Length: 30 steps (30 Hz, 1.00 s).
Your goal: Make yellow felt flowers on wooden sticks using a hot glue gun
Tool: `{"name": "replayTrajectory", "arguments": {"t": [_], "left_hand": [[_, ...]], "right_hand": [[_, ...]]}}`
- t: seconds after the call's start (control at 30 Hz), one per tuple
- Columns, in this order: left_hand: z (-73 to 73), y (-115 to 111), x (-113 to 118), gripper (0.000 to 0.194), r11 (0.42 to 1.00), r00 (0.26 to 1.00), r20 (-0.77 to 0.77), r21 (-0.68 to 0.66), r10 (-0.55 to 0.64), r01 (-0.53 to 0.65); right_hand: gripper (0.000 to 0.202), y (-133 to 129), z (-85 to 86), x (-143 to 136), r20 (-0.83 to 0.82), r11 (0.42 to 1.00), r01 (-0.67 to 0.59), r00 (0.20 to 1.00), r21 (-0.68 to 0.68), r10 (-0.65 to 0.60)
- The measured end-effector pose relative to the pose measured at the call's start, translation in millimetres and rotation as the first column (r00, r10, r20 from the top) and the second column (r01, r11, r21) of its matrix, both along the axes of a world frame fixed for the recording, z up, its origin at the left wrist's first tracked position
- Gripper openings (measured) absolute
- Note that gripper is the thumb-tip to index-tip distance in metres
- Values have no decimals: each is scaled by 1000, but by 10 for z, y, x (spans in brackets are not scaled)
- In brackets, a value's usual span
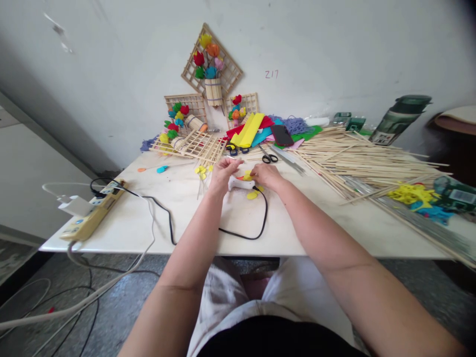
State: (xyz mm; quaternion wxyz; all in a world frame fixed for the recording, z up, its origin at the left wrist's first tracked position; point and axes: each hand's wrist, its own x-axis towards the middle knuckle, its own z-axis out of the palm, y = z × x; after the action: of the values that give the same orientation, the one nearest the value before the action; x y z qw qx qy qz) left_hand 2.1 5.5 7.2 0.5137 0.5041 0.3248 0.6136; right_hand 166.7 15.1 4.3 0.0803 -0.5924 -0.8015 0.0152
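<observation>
A white glue gun [241, 184] with a black cord lies on the table between my hands, with an orange-red part at its upper side. My left hand [225, 171] is closed in a pinch just above and left of it; what its fingers hold is too small to make out. On the other side, my right hand [266, 175] is closed with its fingertips at a small yellow piece [247, 175]. More flat yellow pieces [252, 196] lie below the glue gun. To the left of my left hand are small yellow cutouts [201, 171] and several thin wires.
Black-handled scissors [269, 158] and coloured sheets [249, 130] lie behind my hands. Thin wooden sticks [345, 158] cover the right side, near a dark bottle [399, 119]. Stick lattices with flowers [211, 64] lean at the wall. A power strip [92, 210] sits at the left edge.
</observation>
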Motion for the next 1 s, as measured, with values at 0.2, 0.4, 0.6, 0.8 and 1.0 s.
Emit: {"name": "replayTrajectory", "arguments": {"t": [0.2,0.4,0.6,0.8,1.0], "left_hand": [[-34,41,-21,33,996,999,32,-91,13,-10],[-35,38,-19,25,992,994,109,-121,-16,29],[-43,45,-32,24,987,989,135,-140,-56,75],[-35,17,-36,30,986,988,106,-108,-113,125],[-21,-18,-38,31,987,988,63,-72,-138,142]], "right_hand": [[28,-6,5,14,39,998,-50,998,33,48],[28,26,-40,30,46,994,-72,997,86,69],[28,26,-55,29,-176,950,39,984,309,16],[26,14,-9,-9,-380,922,144,925,359,4],[26,17,42,-31,-520,921,207,854,330,-5]]}}
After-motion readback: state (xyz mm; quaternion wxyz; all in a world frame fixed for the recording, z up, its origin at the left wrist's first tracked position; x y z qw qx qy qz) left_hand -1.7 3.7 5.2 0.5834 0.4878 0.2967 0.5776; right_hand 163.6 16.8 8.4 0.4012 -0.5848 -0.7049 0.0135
